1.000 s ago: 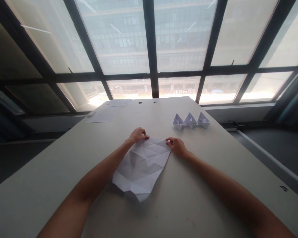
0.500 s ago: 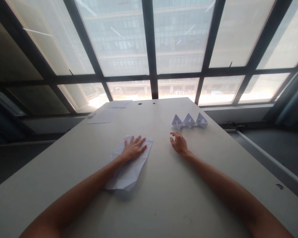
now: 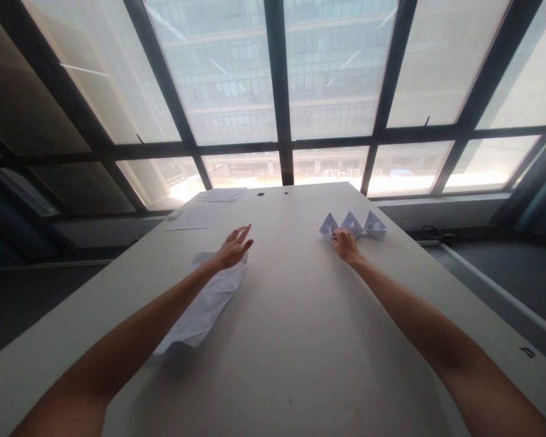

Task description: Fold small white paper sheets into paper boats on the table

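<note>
Three folded white paper boats stand in a row on the right of the table: a left boat (image 3: 328, 222), a middle boat (image 3: 351, 221) and a right boat (image 3: 374, 224). My right hand (image 3: 346, 244) is at the front of the row, its fingers pinched on the near right corner of the left boat and covering part of the middle one. My left hand (image 3: 232, 249) is open, fingers stretched forward, over the far end of a creased sheet of paper (image 3: 204, 308). My left forearm hides part of that sheet.
Flat paper sheets (image 3: 188, 217) lie at the far left of the white table (image 3: 277, 340). Two small dark spots sit near its far edge. Large windows (image 3: 327, 73) rise beyond, with curtains at both sides.
The creased sheet has shifted left and toward me, and my left hand has lifted from its flat press on it. My right hand has reached forward to the left boat and closed its fingers.
</note>
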### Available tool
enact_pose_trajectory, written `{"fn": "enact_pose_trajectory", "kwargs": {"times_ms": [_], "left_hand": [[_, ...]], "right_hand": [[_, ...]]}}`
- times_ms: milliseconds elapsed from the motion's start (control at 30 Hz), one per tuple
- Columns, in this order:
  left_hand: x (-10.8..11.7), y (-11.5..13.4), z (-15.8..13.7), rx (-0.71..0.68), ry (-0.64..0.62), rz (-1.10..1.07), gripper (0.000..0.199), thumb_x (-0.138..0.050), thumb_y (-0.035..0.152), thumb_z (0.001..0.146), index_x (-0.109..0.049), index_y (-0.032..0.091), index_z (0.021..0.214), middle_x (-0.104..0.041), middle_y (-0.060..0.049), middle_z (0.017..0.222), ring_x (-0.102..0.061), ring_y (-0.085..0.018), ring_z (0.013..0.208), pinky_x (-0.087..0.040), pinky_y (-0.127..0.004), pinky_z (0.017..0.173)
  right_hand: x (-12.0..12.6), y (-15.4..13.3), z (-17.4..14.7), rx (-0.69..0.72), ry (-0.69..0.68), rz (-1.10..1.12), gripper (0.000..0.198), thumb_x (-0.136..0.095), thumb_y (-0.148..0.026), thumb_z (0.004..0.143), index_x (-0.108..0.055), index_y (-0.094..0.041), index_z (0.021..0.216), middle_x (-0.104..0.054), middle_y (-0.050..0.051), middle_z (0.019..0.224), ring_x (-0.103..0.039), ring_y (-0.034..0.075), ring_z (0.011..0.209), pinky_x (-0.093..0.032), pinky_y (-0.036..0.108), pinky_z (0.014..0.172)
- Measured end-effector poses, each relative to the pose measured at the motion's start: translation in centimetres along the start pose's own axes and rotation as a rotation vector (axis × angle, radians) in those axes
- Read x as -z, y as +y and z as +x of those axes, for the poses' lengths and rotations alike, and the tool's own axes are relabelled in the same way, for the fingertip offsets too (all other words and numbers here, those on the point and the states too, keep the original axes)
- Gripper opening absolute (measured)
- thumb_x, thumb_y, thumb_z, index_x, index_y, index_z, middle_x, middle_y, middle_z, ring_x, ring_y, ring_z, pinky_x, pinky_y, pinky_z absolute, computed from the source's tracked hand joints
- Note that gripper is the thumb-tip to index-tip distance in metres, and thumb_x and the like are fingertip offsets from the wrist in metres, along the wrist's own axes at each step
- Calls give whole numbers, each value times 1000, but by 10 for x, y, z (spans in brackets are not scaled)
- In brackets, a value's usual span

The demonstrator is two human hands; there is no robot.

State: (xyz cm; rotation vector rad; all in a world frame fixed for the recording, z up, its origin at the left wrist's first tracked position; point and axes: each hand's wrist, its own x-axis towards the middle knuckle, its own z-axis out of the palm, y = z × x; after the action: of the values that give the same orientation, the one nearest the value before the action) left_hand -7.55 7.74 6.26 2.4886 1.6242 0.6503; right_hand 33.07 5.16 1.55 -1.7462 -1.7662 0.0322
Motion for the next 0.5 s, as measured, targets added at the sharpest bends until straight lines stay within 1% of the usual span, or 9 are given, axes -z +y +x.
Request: {"fn": "enact_pose_trajectory", "kwargs": {"times_ms": [33, 67, 133, 167, 233, 300, 367, 433, 500], "left_hand": [[-8, 12, 10, -39, 4, -120, 69, -39, 57, 96, -33, 20, 153, -36, -14, 155, -27, -30, 146, -21, -46, 118], [-17, 24, 19, -37, 10, -238, 71, -43, 60, 94, -36, 18, 151, -38, -15, 154, -28, -30, 145, -22, -45, 118], [-33, 48, 28, 40, -19, -505, 79, -53, 63, 88, -38, 16, 150, -39, -19, 152, -37, -33, 139, -31, -45, 114], [-40, 58, 28, 92, -53, -656, 82, -58, 63, 86, -37, 17, 150, -40, -19, 150, -43, -34, 134, -35, -45, 110], [-50, 76, 22, 162, -172, -942, 82, -62, 61, 85, -33, 24, 152, -41, -18, 149, -52, -32, 125, -45, -43, 100], [-57, 89, 11, 188, -277, -1189, 75, -65, 57, 84, -39, 27, 147, -51, -15, 139, -62, -27, 109, -51, -37, 88], [-63, 98, -1, 175, -334, -1347, 61, -68, 49, 84, -51, 25, 137, -63, -10, 117, -65, -21, 92, -52, -30, 77], [-67, 103, -11, 219, -296, -1431, 46, -69, 42, 82, -60, 21, 121, -66, -5, 94, -64, -17, 77, -49, -24, 66], [-70, 105, -17, 292, -209, -1441, 35, -67, 43, 82, -63, 18, 106, -64, -2, 81, -60, -15, 66, -48, -24, 59]], "right_hand": [[-2, -4, 0, 27, -7, 20, 19, -55, -10, 85, -69, -14, 97, -67, 13, 102, -62, 23, 93, -46, 32, 84], [-3, -10, -3, 61, 1, 52, 18, -54, -9, 85, -69, -14, 93, -67, 12, 97, -62, 22, 91, -46, 31, 83], [-7, -27, -14, 153, 39, 163, 14, -56, -9, 84, -69, -14, 88, -67, 10, 92, -61, 21, 86, -46, 30, 81], [-9, -38, -23, 201, 60, 238, 13, -57, -10, 84, -68, -15, 87, -66, 10, 90, -61, 20, 84, -46, 30, 79], [-15, -61, -44, 269, 84, 388, 12, -57, -11, 85, -67, -17, 85, -65, 7, 85, -60, 19, 78, -46, 28, 75], [-22, -83, -66, 302, 56, 518, 11, -58, -13, 85, -67, -19, 84, -64, 4, 83, -59, 17, 75, -46, 27, 72], [-27, -100, -82, 291, 22, 618, 10, -59, -17, 86, -68, -19, 81, -64, 4, 84, -58, 16, 72, -46, 26, 68], [-29, -110, -91, 270, -44, 689, 14, -63, -28, 87, -68, -19, 78, -64, 3, 81, -58, 15, 69, -46, 26, 65], [-27, -114, -93, 264, -122, 692, 31, -60, -41, 91, -69, -19, 72, -65, 3, 78, -58, 15, 68, -44, 27, 65]]}}
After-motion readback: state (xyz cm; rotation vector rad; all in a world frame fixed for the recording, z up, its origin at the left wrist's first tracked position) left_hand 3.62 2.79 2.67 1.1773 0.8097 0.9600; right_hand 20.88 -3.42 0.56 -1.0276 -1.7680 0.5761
